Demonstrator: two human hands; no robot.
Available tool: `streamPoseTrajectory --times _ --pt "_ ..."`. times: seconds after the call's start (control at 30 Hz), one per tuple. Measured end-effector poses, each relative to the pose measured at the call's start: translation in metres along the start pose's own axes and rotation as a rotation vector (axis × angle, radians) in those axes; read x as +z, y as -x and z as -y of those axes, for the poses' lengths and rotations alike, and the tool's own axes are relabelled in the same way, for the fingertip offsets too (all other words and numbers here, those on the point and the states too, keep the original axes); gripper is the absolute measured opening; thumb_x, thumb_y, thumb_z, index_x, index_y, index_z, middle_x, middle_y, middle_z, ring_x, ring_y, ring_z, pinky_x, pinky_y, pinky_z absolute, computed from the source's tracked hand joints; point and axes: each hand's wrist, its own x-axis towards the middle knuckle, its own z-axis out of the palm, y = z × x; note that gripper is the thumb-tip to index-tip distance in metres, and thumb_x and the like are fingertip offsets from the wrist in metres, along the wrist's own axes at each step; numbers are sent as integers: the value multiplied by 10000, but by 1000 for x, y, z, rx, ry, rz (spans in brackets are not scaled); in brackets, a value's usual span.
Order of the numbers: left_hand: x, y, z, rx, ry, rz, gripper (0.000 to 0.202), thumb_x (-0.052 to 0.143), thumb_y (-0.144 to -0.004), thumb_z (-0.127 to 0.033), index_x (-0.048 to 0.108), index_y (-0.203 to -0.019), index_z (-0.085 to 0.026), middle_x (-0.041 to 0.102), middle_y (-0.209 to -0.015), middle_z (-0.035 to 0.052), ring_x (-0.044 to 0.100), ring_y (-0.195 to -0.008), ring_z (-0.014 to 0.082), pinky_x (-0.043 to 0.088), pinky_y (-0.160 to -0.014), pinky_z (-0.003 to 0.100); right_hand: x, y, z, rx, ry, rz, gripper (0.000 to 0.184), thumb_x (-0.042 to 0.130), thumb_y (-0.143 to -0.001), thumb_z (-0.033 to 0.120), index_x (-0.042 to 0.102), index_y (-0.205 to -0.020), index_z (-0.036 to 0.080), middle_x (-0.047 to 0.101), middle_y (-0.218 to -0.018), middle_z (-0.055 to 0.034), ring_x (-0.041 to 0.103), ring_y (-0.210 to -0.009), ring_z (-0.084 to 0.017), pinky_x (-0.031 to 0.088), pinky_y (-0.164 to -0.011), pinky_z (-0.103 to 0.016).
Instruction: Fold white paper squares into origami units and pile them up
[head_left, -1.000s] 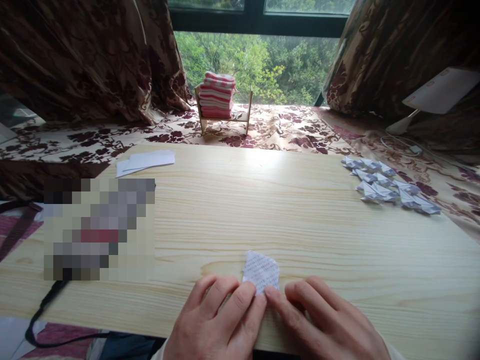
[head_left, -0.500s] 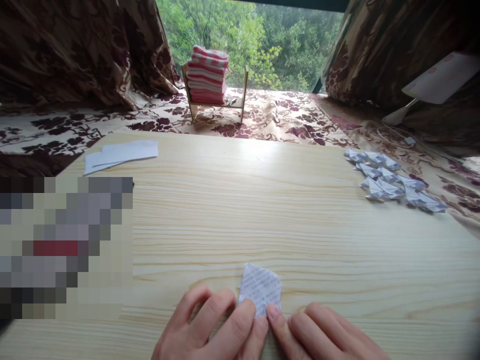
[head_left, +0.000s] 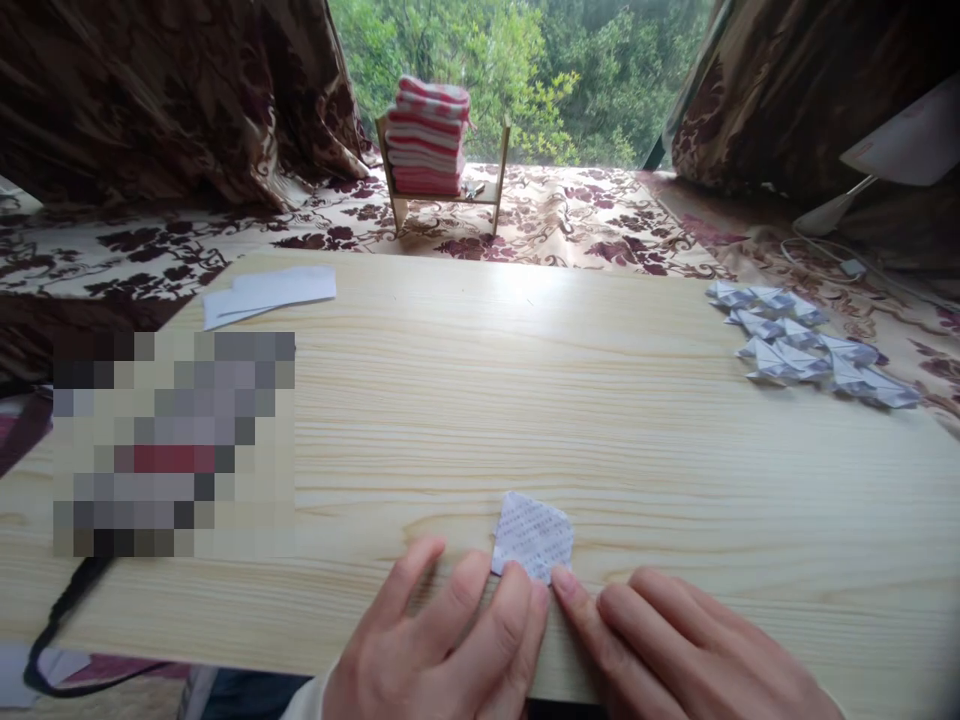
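A small piece of folded paper with printed lines lies on the wooden table near its front edge. At its lower edge, my left hand pinches it with the thumb and index finger together, the other fingers bent to the left. From the other side, my right hand holds the lower right corner under the index fingertip, its remaining fingers curled. My right thumb is hidden beneath the hand. The paper's underside cannot be seen.
Several folded white paper pieces stand in rows at the back right. White paper strips lie at the back left. A blurred-out object with a black cord rests on the left. Behind the table, a small wooden stand holds stacked pink-and-white cloths.
The view has shifted, so the whole table appears slightly higher and further right. Both hands stay at the paper's lower edge, and the left fingers sit a little lower on it.
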Motion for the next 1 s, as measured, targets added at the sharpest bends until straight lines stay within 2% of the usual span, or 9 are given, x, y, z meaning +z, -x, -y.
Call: streamPoseTrajectory --times 0.1,0.27,0.4,0.57,0.67,0.77,0.83,1.0 --pt "3 -1 -4 -27 14 -61 285 437 -874 -176 627 -1080 -127 685 -1026 25 537 -985 205 308 -967 406 -2 -5 4 42 5 -41 295 377 -884 68 667 -933 65 607 -620 -38 514 -547 -151 399 -465 -289" --pt "4 -4 -10 -24 -31 -88 281 465 -860 -153 601 -1102 -109 680 -1030 33 533 -965 201 318 -928 404 -5 -12 16 75 -11 -172 339 353 -866 56 686 -804 58 588 -609 -75 450 -561 -185 356 -483 -319" --pt "3 -10 -12 1 -52 -88 266 447 -844 -151 610 -1049 -106 672 -988 41 537 -910 198 339 -887 414 -5 -16 22 95 10 -150 325 387 -862 77 675 -712 92 540 -585 -67 409 -561 -189 312 -495 -321" --pt "2 -13 -13 6 -52 -91 274 448 -793 -152 613 -1003 -92 655 -956 70 540 -880 210 351 -865 427 -2 -19 26 130 40 -203 338 393 -854 64 632 -625 131 505 -565 -53 395 -560 -184 287 -497 -317" --pt "3 -11 -15 -4 -36 -74 320 457 -769 -174 599 -1039 -78 639 -989 96 533 -915 233 359 -864 442 -1 -15 26 132 53 -208 299 396 -848 63 648 -694 112 526 -590 -54 418 -577 -179 322 -515 -308" --pt "5 -4 -18 -37 -47 -86 362 458 -773 -184 584 -1096 -82 625 -1053 108 515 -973 249 365 -880 451 0 -7 25 133 50 -187 244 415 -833 65 654 -885 57 563 -642 -61 459 -608 -178 380 -548 -295" --pt "7 1 -21 -74 -66 -100 402 462 -781 -178 557 -1162 -97 610 -1112 111 494 -1036 257 369 -901 452 0 -2 24 167 7 -159 280 411 -815 64 628 -990 44 576 -680 -67 482 -634 -184 417 -577 -296" --pt "4 10 -25 -137 -1 -107 462 484 -765 -135 516 -1225 -100 607 -1154 113 488 -1094 250 380 -962 448 -2 9 22 291 -165 -134 337 370 -810 95 591 -1063 73 587 -770 -85 517 -716 -190 468 -649 -308"
